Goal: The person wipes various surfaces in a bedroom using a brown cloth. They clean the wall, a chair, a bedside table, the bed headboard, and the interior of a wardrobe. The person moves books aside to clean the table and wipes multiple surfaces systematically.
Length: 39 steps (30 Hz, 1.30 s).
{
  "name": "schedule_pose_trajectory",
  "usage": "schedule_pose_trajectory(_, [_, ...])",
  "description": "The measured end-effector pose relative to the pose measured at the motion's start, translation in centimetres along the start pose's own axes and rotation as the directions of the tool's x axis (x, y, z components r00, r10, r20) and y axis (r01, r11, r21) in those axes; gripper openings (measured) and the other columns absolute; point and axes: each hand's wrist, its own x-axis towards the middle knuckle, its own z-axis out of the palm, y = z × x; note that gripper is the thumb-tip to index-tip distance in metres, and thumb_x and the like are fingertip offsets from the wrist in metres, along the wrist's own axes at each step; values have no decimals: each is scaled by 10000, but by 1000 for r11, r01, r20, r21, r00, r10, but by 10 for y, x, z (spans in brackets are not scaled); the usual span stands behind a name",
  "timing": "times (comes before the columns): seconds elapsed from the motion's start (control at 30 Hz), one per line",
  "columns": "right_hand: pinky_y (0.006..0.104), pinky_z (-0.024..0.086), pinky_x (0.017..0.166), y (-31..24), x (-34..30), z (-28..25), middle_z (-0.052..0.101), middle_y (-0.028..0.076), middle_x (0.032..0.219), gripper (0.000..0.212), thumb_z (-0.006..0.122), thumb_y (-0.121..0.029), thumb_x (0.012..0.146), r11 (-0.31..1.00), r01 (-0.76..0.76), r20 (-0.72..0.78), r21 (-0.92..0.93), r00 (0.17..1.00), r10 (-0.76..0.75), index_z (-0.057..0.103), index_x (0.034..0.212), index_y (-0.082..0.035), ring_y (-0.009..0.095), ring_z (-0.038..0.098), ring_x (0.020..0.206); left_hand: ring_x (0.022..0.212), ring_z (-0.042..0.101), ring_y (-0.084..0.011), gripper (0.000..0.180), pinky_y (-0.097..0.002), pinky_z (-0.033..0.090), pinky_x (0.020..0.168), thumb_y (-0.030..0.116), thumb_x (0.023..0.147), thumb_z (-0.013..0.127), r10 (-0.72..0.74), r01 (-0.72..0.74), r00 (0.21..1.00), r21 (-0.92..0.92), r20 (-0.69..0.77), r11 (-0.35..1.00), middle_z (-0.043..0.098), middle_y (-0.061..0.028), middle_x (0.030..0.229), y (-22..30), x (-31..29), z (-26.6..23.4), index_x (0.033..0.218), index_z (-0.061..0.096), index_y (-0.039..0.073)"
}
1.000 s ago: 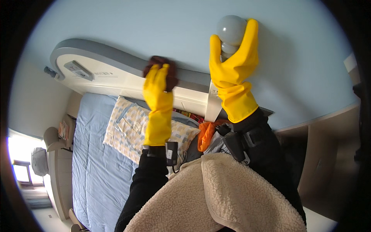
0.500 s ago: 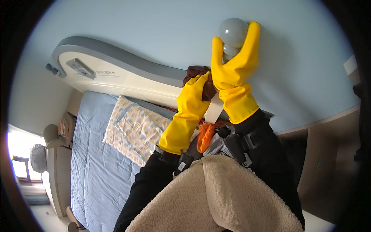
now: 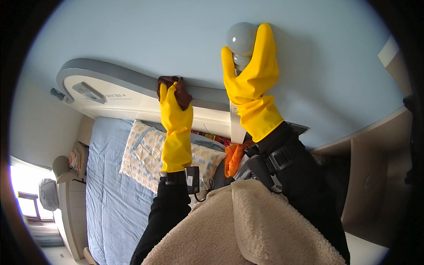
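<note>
On your left, the headboard point(image 3: 137, 104) curves round to a wall-side end, with a small grey box point(image 3: 89, 92) on its cream face. If wiping is the step, as it appears, follow the curve of the grey rim point(image 3: 112, 70) in overlapping strokes and go around the box rather than against it.

Further right, your left hand point(image 3: 173, 108), yellow-gloved, grasps the dark brown cloth point(image 3: 183, 98), which lies bunched on the rim's middle stretch, above the patterned pillow point(image 3: 143, 143). Spread the cloth wider under your fingers, so that it covers both the top and the front of the rim; bunched like this, it probably misses the edges. Press evenly and refold when one face looks dirty. That forearm reaches almost straight up, wrist nearly in line, fingertips curled over the rim.

At the right end, your right hand point(image 3: 252, 81), also gloved, grasps around the grey ball point(image 3: 241, 39) at its neck, above the cream post point(image 3: 236, 123): thumb on the left, fingers up the right side. Its forearm slants up and leftward. Use it as a light brace; shift that grip before the cloth needs to reach the ball.
</note>
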Motion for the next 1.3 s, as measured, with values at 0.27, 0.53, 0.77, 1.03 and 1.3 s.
schedule_pose_trajectory(0.27, [544,497,1125,-2,0,0,610,265,1457,787,889,-269,847,1000,-22,10,7,1000,22,535,1496,0,495,647,1236,1330,593,-445,545,-468,513,1082,65,795,768,-153,212,949,-196,276,958,666,-214,1369,92,-40,42,1325,640,73])
schedule_pose_trajectory(0.53, [557,489,1117,-4,0,-4,610,276,1451,763,877,-270,861,999,-28,22,-17,999,28,542,1487,10,503,635,1249,1248,662,-422,476,-455,555,1023,100,810,782,93,-77,988,-130,123,989,704,-205,1316,38,-45,49,1268,665,44])
schedule_pose_trajectory(0.77, [552,480,1129,-2,1,-3,609,277,1460,781,882,-273,852,1000,-1,17,-20,1000,1,539,1494,8,502,628,1256,1081,689,-341,506,-452,570,924,26,824,791,110,-110,994,-23,6,994,693,-157,1205,-21,-18,24,1293,603,3])
schedule_pose_trajectory(1.03, [546,487,1128,-5,0,-3,623,267,1444,774,884,-260,850,999,-47,27,23,999,47,542,1489,10,493,643,1241,1215,640,-372,452,-418,502,1069,46,871,715,-117,115,990,27,79,993,676,-181,1286,-31,-20,20,1315,643,3])
schedule_pose_trajectory(1.3, [529,514,1084,-5,2,-4,630,264,1423,781,897,-244,838,1000,-22,3,-9,1000,22,541,1481,17,491,648,1223,1325,592,-451,374,-470,474,1122,55,897,729,-134,173,980,-296,148,940,625,-256,1419,97,-55,54,1257,636,16])
